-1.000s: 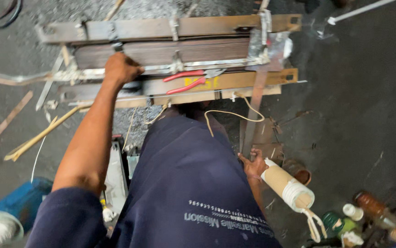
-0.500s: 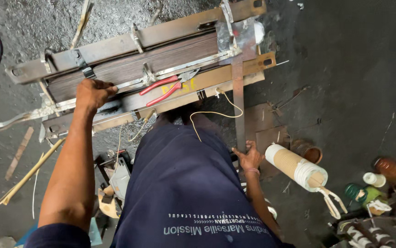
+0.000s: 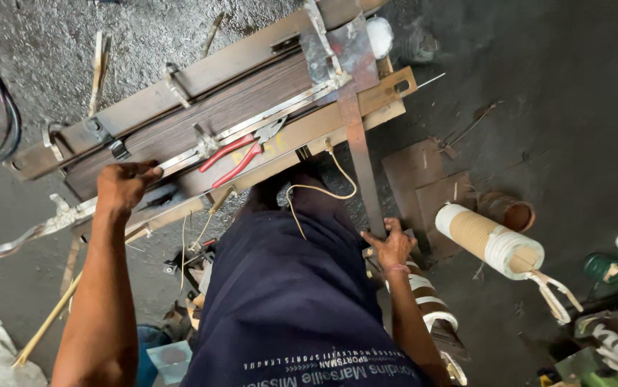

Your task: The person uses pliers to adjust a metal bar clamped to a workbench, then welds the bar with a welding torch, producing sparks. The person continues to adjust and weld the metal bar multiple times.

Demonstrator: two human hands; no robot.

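Note:
My left hand (image 3: 124,186) rests with curled fingers on the near left end of a long wood-and-metal frame (image 3: 216,115) that holds a wide band of dark wires. Red-handled pliers (image 3: 233,156) lie on the frame's front bar, to the right of that hand. My right hand (image 3: 391,247) is low at my right side, fingers touching the lower end of a flat metal strip (image 3: 360,165) that runs down from the frame. Whether it grips the strip is unclear. My dark-trousered leg (image 3: 287,287) fills the middle.
A cardboard tube wrapped with white tape (image 3: 488,244) lies on the floor to the right, near a brown cup (image 3: 513,211) and green bottles (image 3: 613,269). A yellowish wire (image 3: 323,190) hangs from the frame. Bamboo sticks (image 3: 44,326) and a black cable (image 3: 8,118) lie left.
The view has swung, so the frame now sits tilted and closer. My left hand stays on the frame's left end; my right hand stays low by the metal strip.

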